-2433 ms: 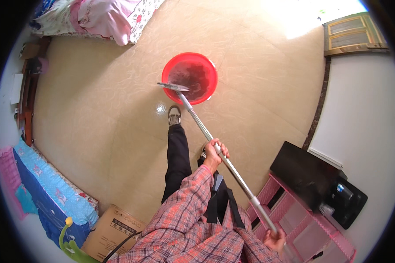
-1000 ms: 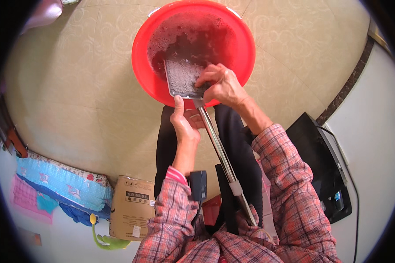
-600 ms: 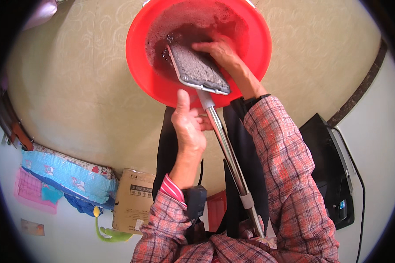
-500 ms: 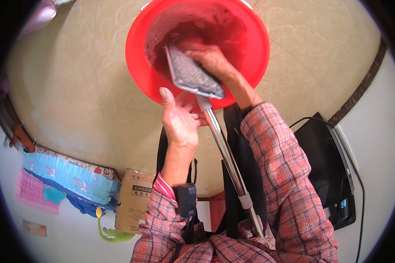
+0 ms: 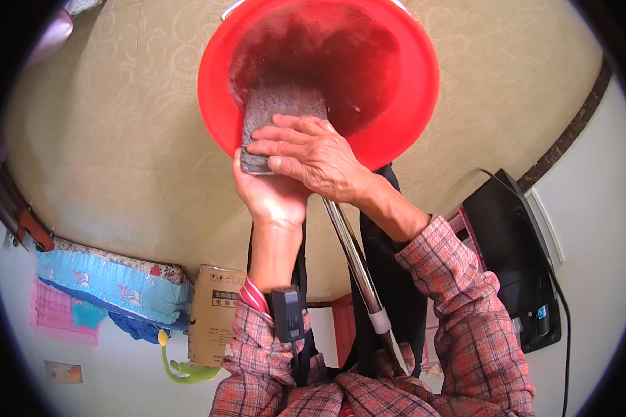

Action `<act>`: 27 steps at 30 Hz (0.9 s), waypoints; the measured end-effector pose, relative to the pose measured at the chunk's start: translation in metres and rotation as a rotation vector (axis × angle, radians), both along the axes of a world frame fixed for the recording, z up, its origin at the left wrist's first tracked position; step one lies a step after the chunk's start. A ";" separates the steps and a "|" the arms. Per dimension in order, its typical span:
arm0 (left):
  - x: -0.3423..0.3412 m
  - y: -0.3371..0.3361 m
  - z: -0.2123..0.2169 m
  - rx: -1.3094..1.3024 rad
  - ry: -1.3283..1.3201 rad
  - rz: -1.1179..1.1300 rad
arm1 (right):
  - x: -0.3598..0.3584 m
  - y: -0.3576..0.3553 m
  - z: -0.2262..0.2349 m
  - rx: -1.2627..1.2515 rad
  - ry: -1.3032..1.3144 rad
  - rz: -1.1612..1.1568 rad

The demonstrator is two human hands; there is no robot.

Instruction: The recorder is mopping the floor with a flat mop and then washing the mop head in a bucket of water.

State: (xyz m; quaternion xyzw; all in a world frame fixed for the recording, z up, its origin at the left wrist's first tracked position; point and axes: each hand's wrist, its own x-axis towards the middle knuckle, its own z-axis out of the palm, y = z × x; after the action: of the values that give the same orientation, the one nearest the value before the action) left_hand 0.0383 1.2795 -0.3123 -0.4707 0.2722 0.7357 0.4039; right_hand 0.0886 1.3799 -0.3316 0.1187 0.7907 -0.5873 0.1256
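Note:
A flat mop with a wet grey pad lies tilted over the near rim of a red bucket, its pad facing up and its far end down at the dark, sudsy water. From below, my left hand cups the near end of the mop head, thumb along its left edge. My right hand rests flat across the pad, fingers stretched to the left and slightly apart. The shiny metal mop pole runs from under my right hand back toward my body, between my legs.
Patterned tan floor surrounds the bucket. At lower left stand a cardboard box and a bed with blue bedding. A black screen-like appliance with a cable sits at right, beside a white wall.
The mop head has turned so its pad faces up. My left hand has gone from spread open beside it to holding it from below; my right hand has moved out of the bucket onto the pad.

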 end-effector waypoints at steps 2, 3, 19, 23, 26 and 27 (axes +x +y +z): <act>0.000 0.003 0.002 -0.021 -0.053 0.024 | -0.005 -0.004 -0.025 0.087 0.023 0.015; 0.002 -0.001 0.005 -0.064 -0.079 -0.034 | -0.010 -0.005 -0.034 0.168 0.043 0.030; 0.005 -0.003 -0.002 -0.179 -0.058 -0.007 | 0.000 0.002 0.018 -0.058 -0.045 0.109; 0.005 0.007 0.003 -0.044 -0.032 0.019 | -0.013 0.007 0.022 -0.055 -0.068 0.137; 0.004 0.011 0.001 -0.130 0.021 0.031 | -0.020 0.001 0.007 -0.023 -0.107 0.146; 0.003 0.012 0.001 -0.157 0.057 0.034 | -0.020 -0.003 0.000 0.027 -0.125 0.140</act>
State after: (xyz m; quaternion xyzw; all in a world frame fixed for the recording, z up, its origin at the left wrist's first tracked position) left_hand 0.0408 1.2919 -0.3111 -0.4843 0.3322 0.7321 0.3452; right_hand 0.0689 1.3773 -0.3311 0.1010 0.7955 -0.5580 0.2138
